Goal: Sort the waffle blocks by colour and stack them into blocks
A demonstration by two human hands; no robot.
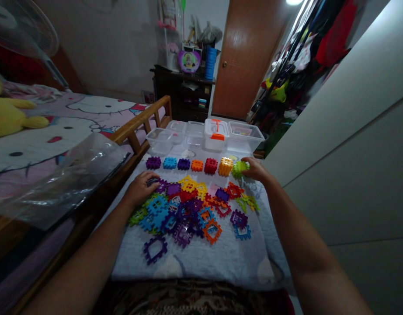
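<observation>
A home bedroom: a cartoon-print bed (73, 118), a wooden door (247, 57) and hanging clothes (319, 39).

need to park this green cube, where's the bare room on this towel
Widest bare patch: the near strip of the towel, below the lone purple frame. A smaller one lies right of the loose pile, beside the right forearm. Crowded: the pile itself; only a thin gap runs between the cube row and the clear boxes.

dim room | ceiling lamp (293, 1) glare top – edges warped, corners blurred
</observation>
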